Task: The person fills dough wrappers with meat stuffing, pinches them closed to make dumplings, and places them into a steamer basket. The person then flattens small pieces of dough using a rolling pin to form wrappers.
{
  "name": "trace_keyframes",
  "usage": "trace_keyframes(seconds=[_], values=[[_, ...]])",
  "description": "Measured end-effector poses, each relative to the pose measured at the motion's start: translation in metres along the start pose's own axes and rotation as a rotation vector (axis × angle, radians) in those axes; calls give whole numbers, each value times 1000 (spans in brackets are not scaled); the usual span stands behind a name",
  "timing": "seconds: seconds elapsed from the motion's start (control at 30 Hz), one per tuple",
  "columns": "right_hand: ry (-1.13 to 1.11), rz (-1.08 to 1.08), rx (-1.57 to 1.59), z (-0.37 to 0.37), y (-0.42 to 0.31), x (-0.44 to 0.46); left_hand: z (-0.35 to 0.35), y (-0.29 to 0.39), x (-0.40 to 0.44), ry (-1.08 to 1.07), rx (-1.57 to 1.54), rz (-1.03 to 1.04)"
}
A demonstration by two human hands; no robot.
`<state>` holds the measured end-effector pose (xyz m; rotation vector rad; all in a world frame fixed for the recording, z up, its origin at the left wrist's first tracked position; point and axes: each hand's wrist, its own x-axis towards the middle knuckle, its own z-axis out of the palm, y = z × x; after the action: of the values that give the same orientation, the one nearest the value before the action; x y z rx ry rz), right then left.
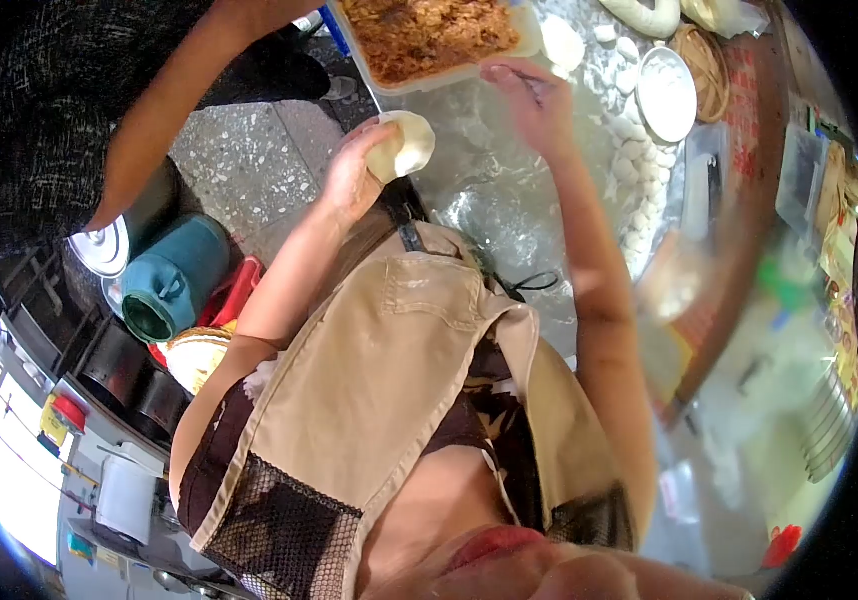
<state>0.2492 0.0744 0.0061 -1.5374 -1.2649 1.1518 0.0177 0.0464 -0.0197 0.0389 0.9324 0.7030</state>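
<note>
A round, pale dough wrapper (411, 146) lies in my left hand (349, 178), with the fingers curled behind it and the thumb at its edge. My right hand (541, 108) is closed beside the corner of a plastic tub (449, 76) of reddish-brown chopped filling (429, 35). Something thin and dark shows between its fingers, too small to make out. Another flat dough round (561, 42) lies on the floured worktop (489, 180), just beyond my right hand.
Small dough pieces (639, 200) line the worktop's right side, near a white bowl of flour (667, 95) and a wicker basket (701, 72). A dough roll (644, 15) lies at the back. Another person's arm (164, 105) reaches in at upper left, above a teal container (177, 275).
</note>
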Motion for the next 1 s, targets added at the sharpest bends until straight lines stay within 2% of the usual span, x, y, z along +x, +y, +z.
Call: trace_keyframes(seconds=[0.3, 0.5, 0.57, 0.67, 0.73, 0.8, 0.93, 1.0], values=[[74, 86, 191, 0, 6, 2, 4, 8, -7, 8, 14, 37], [164, 206, 477, 1, 15, 4, 2, 7, -6, 19, -4, 89], [343, 233, 418, 0, 4, -1, 14, 11, -7, 18, 1, 118], [447, 142, 350, -9, -16, -17, 43, 16, -4, 77, -127, 111], [498, 127, 342, -8, -51, -43, 57, 15, 9, -75, -209, 161], [604, -12, 237, 0, -74, -70, 78, 14, 12, -144, -288, 140], [685, -70, 180, 20, -70, -102, 108, 3, 14, -259, -361, 132], [665, -246, -198, 22, -61, -108, 112, -5, 21, -292, -360, 198]])
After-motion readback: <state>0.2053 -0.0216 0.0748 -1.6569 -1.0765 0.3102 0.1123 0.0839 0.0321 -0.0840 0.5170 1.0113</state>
